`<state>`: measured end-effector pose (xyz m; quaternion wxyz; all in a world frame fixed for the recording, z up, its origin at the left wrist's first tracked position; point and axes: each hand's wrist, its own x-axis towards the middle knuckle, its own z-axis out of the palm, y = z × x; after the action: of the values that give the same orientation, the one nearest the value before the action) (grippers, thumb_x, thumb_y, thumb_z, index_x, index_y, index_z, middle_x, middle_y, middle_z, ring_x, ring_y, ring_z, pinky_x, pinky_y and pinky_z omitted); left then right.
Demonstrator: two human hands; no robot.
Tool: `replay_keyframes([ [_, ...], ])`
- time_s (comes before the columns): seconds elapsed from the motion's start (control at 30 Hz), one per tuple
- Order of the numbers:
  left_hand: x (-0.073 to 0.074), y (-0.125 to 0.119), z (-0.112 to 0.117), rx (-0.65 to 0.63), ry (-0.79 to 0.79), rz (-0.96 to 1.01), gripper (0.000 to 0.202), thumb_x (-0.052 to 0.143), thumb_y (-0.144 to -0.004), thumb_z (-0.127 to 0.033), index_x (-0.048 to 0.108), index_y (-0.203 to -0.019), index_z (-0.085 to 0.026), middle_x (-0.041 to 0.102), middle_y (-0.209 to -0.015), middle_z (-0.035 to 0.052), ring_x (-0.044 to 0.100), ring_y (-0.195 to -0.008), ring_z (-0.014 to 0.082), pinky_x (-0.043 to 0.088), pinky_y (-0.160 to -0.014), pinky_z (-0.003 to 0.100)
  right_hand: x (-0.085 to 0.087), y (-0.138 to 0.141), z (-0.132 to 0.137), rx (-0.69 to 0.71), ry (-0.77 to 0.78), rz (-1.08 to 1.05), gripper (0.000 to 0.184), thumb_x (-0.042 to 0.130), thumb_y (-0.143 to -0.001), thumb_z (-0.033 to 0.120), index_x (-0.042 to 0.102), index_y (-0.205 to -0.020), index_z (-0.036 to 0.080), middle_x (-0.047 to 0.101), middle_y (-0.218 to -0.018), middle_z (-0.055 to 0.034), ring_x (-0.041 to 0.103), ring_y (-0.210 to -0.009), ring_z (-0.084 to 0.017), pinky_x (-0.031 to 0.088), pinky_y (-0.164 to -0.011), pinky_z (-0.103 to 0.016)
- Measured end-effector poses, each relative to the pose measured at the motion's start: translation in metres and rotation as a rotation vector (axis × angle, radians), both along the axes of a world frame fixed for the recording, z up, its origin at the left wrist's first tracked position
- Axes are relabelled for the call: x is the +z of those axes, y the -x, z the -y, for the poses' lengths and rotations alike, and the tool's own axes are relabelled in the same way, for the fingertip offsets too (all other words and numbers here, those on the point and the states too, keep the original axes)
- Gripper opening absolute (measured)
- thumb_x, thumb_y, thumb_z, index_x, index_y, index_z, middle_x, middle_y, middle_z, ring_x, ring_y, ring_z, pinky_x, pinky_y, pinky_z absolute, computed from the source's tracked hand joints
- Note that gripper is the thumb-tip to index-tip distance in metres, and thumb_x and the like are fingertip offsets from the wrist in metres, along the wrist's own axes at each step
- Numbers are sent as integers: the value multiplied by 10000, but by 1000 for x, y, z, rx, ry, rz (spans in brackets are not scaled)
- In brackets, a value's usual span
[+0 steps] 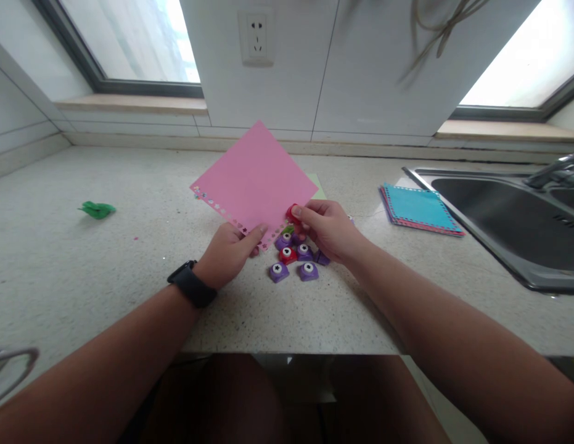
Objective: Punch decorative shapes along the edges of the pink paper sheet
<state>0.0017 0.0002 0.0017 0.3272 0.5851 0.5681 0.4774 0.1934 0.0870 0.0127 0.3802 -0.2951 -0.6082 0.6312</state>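
Note:
A pink sheet of paper (pixel 256 176) is held up at a slant above the counter, with small shapes punched along its two lower edges. My left hand (pixel 233 250) pinches its near corner, thumb on top. In my right hand (pixel 328 225) is a red craft punch (pixel 293 213), gripped between thumb and fingers at the sheet's right-hand lower edge. Just below lie several purple punches (pixel 308 270) and another red punch (pixel 287 254), their white round tops marked with dark shapes. A green punch (pixel 287 229) shows partly behind the paper's edge.
A stack of punched coloured sheets, blue on top (pixel 420 206), lies by the steel sink (pixel 499 234) at the right. A crumpled green thing (pixel 98 209) sits at the left. Pale green paper (pixel 318 185) shows behind the pink sheet. The counter's front edge runs close to my body.

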Motion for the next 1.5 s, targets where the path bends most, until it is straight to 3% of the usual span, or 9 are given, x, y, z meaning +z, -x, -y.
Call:
replay_keyframes([
  [1.5, -2, 1, -1, 25, 9, -26, 418, 597, -901, -428, 562, -571, -174, 560, -520, -22, 506, -499, 110, 395, -508, 251, 4, 2, 1, 30, 128, -104, 239, 778, -771, 355, 681, -724, 142, 579, -605, 0, 524, -527, -101, 402, -483, -242],
])
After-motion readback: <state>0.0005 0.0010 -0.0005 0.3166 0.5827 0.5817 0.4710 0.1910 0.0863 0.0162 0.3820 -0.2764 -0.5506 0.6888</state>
